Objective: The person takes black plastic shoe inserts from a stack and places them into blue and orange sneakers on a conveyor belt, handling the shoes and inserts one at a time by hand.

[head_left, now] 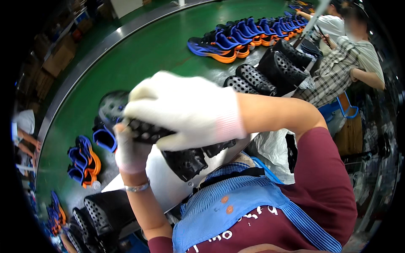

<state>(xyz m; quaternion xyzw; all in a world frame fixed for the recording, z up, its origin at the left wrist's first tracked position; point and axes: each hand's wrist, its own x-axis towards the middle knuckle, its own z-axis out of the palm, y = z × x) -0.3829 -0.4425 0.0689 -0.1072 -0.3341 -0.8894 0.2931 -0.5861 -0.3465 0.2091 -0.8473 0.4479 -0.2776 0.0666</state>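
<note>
Two hands (pixel 181 105) (pixel 131 152), black perforated piece (pixel 148 132), long axis crosswise, heading unclear

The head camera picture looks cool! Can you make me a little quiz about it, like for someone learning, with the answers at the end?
1. What colour are the gloves on the left hand and the right hand?

2. True or false: the long row of shoes stands on a red surface.

3. Which thing shows between the hands?
A) an orange ball
B) a black piece with round spots
C) a yellow cup

Key:
1. White.
2. False; the surface is green.
3. B.
</note>
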